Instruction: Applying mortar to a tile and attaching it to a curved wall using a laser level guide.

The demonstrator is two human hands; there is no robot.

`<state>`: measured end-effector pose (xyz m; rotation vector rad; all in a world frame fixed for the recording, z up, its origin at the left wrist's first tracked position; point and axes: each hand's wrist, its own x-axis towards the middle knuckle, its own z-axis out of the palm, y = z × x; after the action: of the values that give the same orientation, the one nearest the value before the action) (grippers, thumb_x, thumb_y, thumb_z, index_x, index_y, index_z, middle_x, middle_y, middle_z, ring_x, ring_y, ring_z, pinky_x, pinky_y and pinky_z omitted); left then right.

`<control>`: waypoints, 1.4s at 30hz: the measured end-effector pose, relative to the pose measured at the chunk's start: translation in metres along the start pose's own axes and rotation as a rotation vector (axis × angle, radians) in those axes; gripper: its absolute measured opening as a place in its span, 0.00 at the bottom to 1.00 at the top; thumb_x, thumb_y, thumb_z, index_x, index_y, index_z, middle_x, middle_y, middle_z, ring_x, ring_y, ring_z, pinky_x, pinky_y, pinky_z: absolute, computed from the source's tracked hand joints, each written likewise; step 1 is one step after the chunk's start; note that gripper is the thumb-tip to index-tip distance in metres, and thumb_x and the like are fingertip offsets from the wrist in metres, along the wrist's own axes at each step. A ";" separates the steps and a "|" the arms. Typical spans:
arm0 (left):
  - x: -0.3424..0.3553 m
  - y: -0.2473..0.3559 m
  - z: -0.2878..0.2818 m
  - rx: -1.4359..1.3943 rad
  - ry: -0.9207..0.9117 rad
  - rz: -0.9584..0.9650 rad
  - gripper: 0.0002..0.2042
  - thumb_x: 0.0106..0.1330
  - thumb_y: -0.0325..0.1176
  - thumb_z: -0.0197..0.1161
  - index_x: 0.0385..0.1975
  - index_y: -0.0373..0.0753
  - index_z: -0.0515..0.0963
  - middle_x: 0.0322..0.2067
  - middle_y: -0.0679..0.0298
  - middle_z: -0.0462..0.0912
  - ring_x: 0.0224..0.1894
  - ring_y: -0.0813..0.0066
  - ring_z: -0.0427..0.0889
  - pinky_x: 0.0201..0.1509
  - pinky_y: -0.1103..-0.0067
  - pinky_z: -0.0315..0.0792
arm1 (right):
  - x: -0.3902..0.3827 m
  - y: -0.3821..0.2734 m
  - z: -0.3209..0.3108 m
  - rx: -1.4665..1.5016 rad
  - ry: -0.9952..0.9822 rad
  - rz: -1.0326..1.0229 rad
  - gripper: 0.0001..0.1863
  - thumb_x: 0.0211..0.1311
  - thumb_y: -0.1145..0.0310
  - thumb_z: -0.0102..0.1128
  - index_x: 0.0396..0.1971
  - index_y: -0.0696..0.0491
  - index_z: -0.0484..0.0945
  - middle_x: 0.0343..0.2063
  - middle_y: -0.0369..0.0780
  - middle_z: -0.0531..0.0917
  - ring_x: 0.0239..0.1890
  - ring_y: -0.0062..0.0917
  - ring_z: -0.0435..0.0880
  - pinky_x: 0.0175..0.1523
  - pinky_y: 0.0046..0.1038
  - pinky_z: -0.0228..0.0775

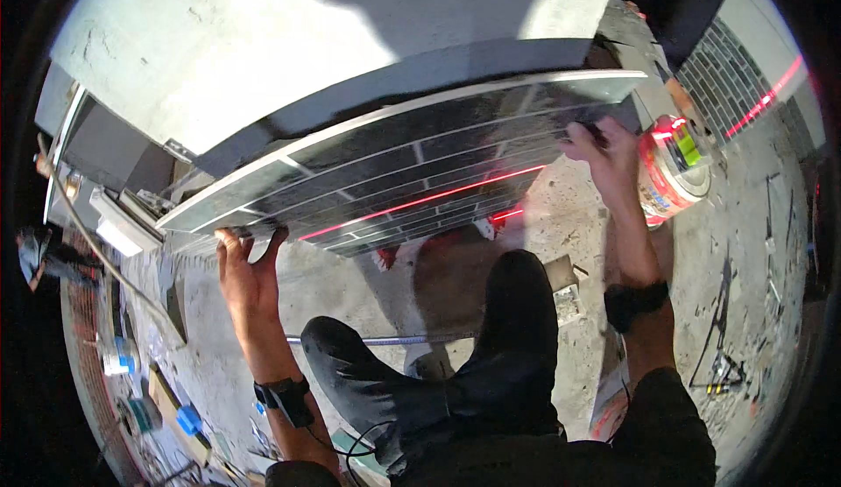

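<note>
A long dark panel of brick-patterned tiling (412, 180) with a pale top edge spans the middle, a red laser line across it. My left hand (250, 268) touches its left part with bent, spread fingertips. My right hand (611, 158) is at the panel's right end, fingertips against the dark surface, bent and apart. Just beside that hand stands a red-and-white bucket (666, 194) with a small green-lit device (681, 145) on top. Small red-and-white objects (384, 257) show beneath the panel.
A white surface (263, 31) rises beyond the panel. A tiled wall (718, 75) is at upper right. Another person (48, 259) is at far left near a bent pole (96, 242). Buckets (140, 415) and tools lie on the rough floor (753, 294). My legs are below.
</note>
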<state>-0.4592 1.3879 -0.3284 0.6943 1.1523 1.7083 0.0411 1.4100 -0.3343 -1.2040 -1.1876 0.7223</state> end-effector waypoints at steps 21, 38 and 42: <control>0.032 -0.023 -0.003 -0.016 0.088 -0.104 0.39 0.73 0.51 0.61 0.76 0.42 0.51 0.78 0.57 0.38 0.75 0.46 0.44 0.59 0.42 0.78 | 0.024 0.022 0.005 -0.073 0.046 0.042 0.20 0.63 0.63 0.73 0.37 0.68 0.78 0.30 0.45 0.87 0.32 0.26 0.90 0.33 0.25 0.84; 0.037 -0.026 -0.006 -0.021 0.085 -0.136 0.34 0.75 0.48 0.60 0.73 0.39 0.55 0.74 0.53 0.45 0.72 0.46 0.47 0.57 0.42 0.80 | 0.024 0.025 0.006 -0.220 0.062 0.175 0.15 0.63 0.69 0.72 0.37 0.67 0.78 0.33 0.41 0.85 0.34 0.23 0.87 0.36 0.26 0.86; 0.038 -0.031 -0.011 0.009 0.073 -0.128 0.31 0.76 0.47 0.58 0.71 0.37 0.57 0.73 0.53 0.48 0.70 0.47 0.51 0.57 0.43 0.80 | 0.024 0.030 0.007 -0.159 0.077 0.107 0.20 0.63 0.62 0.73 0.35 0.66 0.77 0.26 0.45 0.87 0.30 0.29 0.91 0.30 0.25 0.82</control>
<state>-0.4723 1.4224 -0.3624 0.5555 1.2289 1.6327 0.0461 1.4415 -0.3563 -1.4242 -1.1401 0.6645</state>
